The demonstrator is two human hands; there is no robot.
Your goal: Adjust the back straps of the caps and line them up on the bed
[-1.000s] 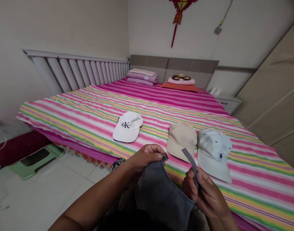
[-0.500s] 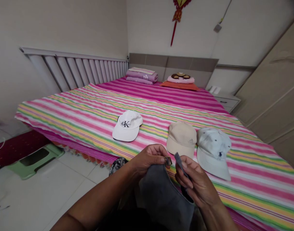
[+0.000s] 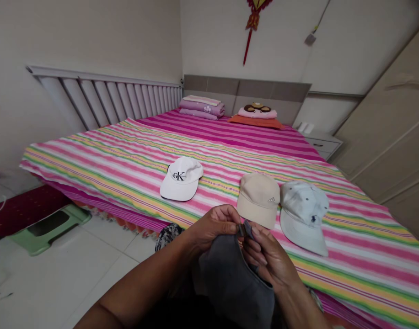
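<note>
Grip: left hand closed around the metal buckle of a gray cap; right hand pinches the fabric strap between thumb and fingers.
Strap and buckle: meeting between the 2 hands.
Gray cap: held up by both hands, crown hanging down, over the near edge of the bed.
Nearest: beige cap, just beyond the right hand.
Beside it: pale blue cap.
Left of them: white CK cap.
All 3 caps: lying on the striped bedspread.
</note>
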